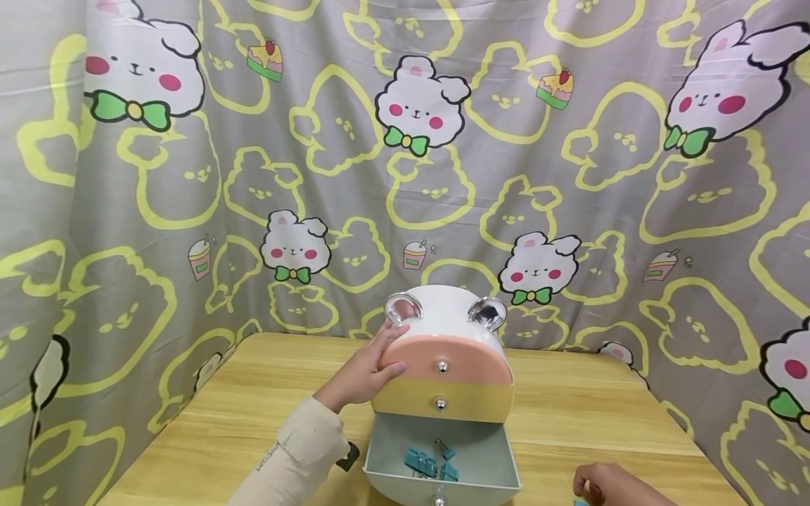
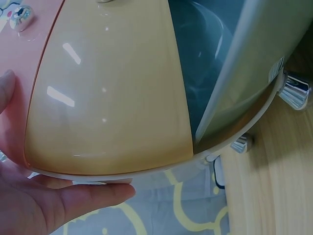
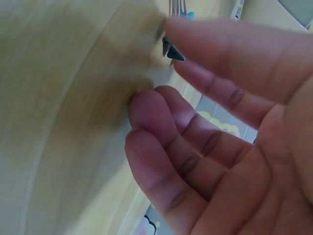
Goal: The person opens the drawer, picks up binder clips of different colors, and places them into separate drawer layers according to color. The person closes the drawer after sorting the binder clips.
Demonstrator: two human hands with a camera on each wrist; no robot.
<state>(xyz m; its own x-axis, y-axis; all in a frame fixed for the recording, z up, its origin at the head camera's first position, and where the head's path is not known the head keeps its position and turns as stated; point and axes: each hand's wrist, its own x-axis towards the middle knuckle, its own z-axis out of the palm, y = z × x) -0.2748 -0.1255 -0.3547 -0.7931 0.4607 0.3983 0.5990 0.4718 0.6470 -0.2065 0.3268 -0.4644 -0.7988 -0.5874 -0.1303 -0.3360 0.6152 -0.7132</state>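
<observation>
A small chest of drawers [image 1: 443, 351] with a rounded white top and silver ears stands on the table. My left hand [image 1: 373, 358] holds its left side, thumb over the peach top drawer front [image 2: 14, 117] and other fingers along the side. The grey-green bottom drawer [image 1: 380, 436] is pulled out, with several teal binder clips [image 1: 420, 462] lying inside. To the right of the drawer, low over the table, my right hand [image 1: 610, 485] pinches a teal binder clip [image 3: 174, 52] between thumb and index finger. Its remaining fingers are loosely bent.
The yellow middle drawer [image 1: 418, 395] is closed, as is the peach one. A black object [image 1: 348, 457] lies left of the open drawer, partly behind my sleeve. Beyond the wooden table [image 1: 588, 407] hangs a grey patterned curtain [image 1: 354, 176], which also runs along both sides.
</observation>
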